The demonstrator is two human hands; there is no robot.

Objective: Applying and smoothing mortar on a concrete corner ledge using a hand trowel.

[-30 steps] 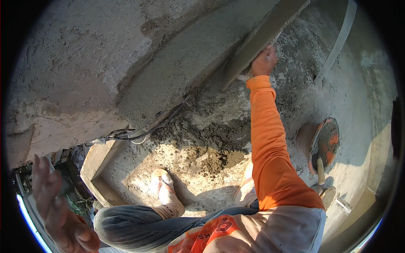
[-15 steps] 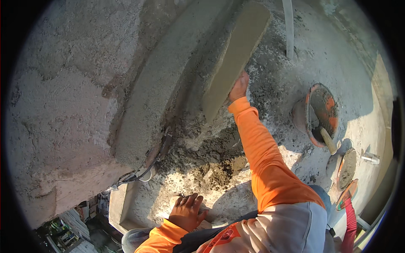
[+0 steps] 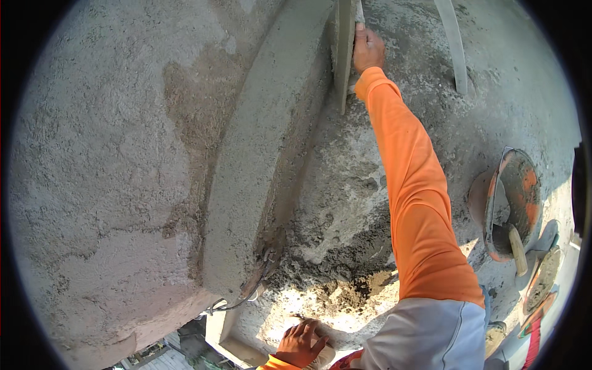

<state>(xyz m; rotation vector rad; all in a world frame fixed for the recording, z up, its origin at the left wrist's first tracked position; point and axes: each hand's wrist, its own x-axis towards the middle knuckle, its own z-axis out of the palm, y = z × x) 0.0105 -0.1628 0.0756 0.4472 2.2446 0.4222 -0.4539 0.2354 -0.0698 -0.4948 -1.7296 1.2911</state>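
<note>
Against the rough plastered wall [image 3: 111,154], beside its raised band [image 3: 259,160], right hand [image 3: 368,48] stretched up at full arm's reach, clenched on the plastering float [image 3: 343,52] held edge-on — left hand [image 3: 300,343] low, fingers spread, flat on the mortar-strewn slab [image 3: 345,203], grasping nothing.

Top of float [image 3: 343,49] cut off by upper edge; grip of right hand [image 3: 368,46] on it mostly hidden behind its blade. Left hand [image 3: 300,344] cropped at wrist by lower edge. Bucket [image 3: 513,203] contents too dark to tell. Tools [image 3: 542,277] at right rim bent, blurred, unidentifiable.
</note>
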